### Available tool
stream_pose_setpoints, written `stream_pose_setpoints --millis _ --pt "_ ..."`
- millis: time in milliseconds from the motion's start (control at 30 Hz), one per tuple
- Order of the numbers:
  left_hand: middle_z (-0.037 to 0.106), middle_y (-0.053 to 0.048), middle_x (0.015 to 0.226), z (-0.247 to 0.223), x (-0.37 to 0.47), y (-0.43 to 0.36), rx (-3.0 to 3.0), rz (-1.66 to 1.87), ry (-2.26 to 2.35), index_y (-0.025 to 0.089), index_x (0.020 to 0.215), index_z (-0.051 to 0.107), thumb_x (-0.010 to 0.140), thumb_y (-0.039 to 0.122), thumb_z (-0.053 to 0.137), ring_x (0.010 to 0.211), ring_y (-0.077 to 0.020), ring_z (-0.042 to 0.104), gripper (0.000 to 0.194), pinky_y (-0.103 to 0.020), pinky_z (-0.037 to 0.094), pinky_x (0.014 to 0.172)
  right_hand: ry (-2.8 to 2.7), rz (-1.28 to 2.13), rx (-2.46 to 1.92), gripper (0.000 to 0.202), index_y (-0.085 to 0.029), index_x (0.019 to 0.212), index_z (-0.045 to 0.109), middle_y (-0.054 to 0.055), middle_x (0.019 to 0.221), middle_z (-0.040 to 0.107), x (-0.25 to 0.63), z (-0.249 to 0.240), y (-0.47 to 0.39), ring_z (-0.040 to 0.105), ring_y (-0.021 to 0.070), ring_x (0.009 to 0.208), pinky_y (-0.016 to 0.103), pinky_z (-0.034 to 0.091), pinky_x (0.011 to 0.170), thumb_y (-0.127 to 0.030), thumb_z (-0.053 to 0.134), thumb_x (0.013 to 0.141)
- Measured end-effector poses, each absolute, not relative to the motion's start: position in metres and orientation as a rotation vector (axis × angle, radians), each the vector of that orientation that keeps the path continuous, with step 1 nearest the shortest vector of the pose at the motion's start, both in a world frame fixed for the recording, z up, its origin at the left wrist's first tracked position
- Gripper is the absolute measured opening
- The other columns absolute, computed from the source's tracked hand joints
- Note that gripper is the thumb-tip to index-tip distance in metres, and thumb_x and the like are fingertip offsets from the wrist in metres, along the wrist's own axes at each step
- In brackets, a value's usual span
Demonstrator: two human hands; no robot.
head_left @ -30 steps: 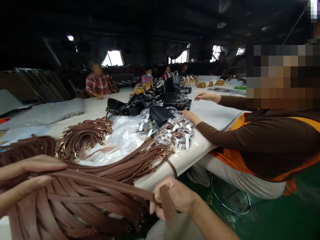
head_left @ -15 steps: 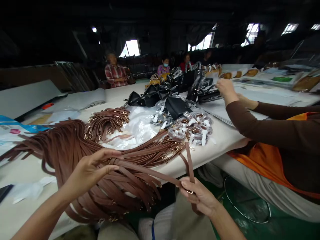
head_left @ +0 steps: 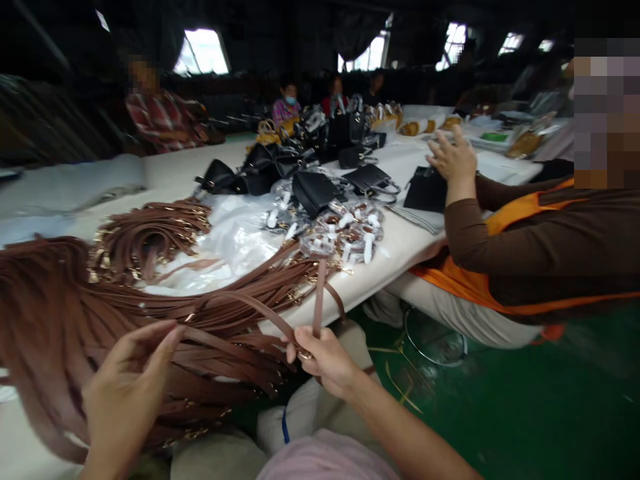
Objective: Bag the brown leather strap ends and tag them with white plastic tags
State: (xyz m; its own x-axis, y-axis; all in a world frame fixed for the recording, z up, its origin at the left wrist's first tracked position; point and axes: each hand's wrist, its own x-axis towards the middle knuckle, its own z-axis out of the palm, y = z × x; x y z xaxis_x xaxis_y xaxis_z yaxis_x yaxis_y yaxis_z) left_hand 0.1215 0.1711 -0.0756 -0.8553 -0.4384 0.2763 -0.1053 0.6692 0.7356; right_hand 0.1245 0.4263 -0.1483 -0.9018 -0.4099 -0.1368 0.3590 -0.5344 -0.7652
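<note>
A long brown strap (head_left: 265,311) bends from the pile down to my right hand (head_left: 325,360), which is closed around it. Another length of strap rises from the same grip, and a gold-coloured metal fitting shows at my fingers. Lower left, my left hand (head_left: 127,383) is in front of the heaped brown straps (head_left: 45,293), thumb and forefinger curved towards each other with a gap between them. I see no strap in it, though its other fingers are hidden. A coiled bundle of straps (head_left: 150,233) with gold-coloured clips lies behind the heap.
Clear plastic bags (head_left: 240,230), plastic-wrapped brown pieces (head_left: 345,230) and black bags (head_left: 315,190) lie across the table. To the right, a co-worker in brown sleeves (head_left: 480,233) has a raised hand above a black bag (head_left: 425,190). Other people are behind the table.
The view has swung right. My left hand has come away from the strap, which now bows up instead of running straight between my hands. The co-worker's hand is now over a black bag.
</note>
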Motion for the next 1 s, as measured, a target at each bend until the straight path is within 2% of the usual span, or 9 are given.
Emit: stream_pose_setpoints --millis 100,267,433,533,667,767,867,933,1000 --pt "0.073 -0.006 0.104 -0.115 0.151 0.206 0.385 -1.578 -2.649 0.022 0.109 0.067 0.074 0.069 0.063 0.093 -0.0267 0.068 0.059 -0.041 0.055 0.09 1.125 -2.434 -0.125 0.048 -0.009 0.106 0.069 0.003 0.074 0.064 0.122 -0.154 0.417 0.018 -0.0012 0.037 0.022 0.004 0.037 -0.053 0.056 0.092" --pt "0.064 -0.006 0.131 -0.157 0.171 0.244 0.366 -2.378 -2.397 0.024 0.127 0.061 0.086 0.056 0.062 0.114 -0.0224 0.061 0.052 -0.029 0.053 0.095 1.085 -2.431 -0.088 0.045 -0.01 0.107 0.071 0.001 0.07 0.061 0.128 -0.154 0.415 0.024 -0.0004 0.038 0.021 0.008 0.037 -0.049 0.06 0.09" --pt "0.068 -0.004 0.11 -0.142 0.153 0.26 0.309 -2.679 -2.047 0.022 0.121 0.065 0.084 0.042 0.072 0.088 -0.0121 0.061 0.043 -0.021 0.053 0.083 1.039 -2.352 -0.09 0.05 -0.01 0.11 0.07 0.0 0.066 0.061 0.13 -0.15 0.419 0.026 0.0008 0.04 0.02 0.009 0.037 -0.053 0.069 0.083" --pt "0.068 -0.005 0.105 -0.132 0.145 0.263 0.313 -2.719 -1.938 0.02 0.105 0.069 0.081 0.035 0.076 0.077 -0.0113 0.059 0.03 -0.019 0.052 0.067 1.001 -2.294 -0.125 0.055 -0.01 0.116 0.069 0.003 0.069 0.067 0.131 -0.152 0.426 0.02 0.0003 0.038 0.021 0.008 0.037 -0.056 0.064 0.086" --pt "0.069 -0.004 0.088 -0.132 0.143 0.265 0.392 -2.626 -1.85 0.018 0.095 0.07 0.074 0.035 0.081 0.08 -0.0158 0.064 0.029 -0.02 0.054 0.063 1.014 -2.283 -0.191 0.053 -0.012 0.12 0.068 0.009 0.085 0.074 0.137 -0.152 0.436 0.017 -0.0007 0.038 0.021 0.008 0.037 -0.05 0.071 0.082" --pt "0.069 -0.002 0.084 -0.136 0.143 0.271 0.424 -2.575 -1.801 0.016 0.092 0.071 0.074 0.032 0.082 0.075 -0.0113 0.062 0.027 -0.017 0.054 0.068 1.096 -2.296 -0.183 0.056 -0.014 0.122 0.068 0.01 0.094 0.074 0.142 -0.149 0.438 0.036 0.0012 0.047 0.017 0.025 0.042 -0.039 0.081 0.073" --pt "0.07 -0.001 0.09 -0.138 0.142 0.274 0.43 -2.463 -1.792 0.017 0.09 0.072 0.075 0.032 0.081 0.077 -0.0101 0.063 0.024 -0.017 0.054 0.073 1.241 -2.295 -0.211 0.058 -0.014 0.124 0.067 0.007 0.094 0.074 0.141 -0.147 0.437 0.061 0.0123 0.079 0.023 0.047 0.073 -0.04 0.08 0.073" --pt "0.071 0.0 0.088 -0.136 0.143 0.272 0.452 -2.284 -1.934 0.019 0.092 0.072 0.077 0.037 0.078 0.076 -0.0116 0.063 0.025 -0.019 0.054 0.07 1.388 -2.291 -0.247 0.049 -0.014 0.118 0.071 0.006 0.093 0.074 0.138 -0.15 0.437 0.063 0.0169 0.092 0.029 0.048 0.086 -0.045 0.071 0.081" --pt "0.071 0.0 0.077 -0.129 0.147 0.265 0.392 -1.944 -2.319 0.019 0.085 0.072 0.081 0.046 0.071 0.068 -0.0144 0.063 0.027 -0.021 0.053 0.061 1.571 -2.295 -0.251 0.04 -0.014 0.103 0.076 0.006 0.09 0.073 0.138 -0.156 0.437 0.063 0.0172 0.09 0.03 0.048 0.087 -0.047 0.06 0.088"
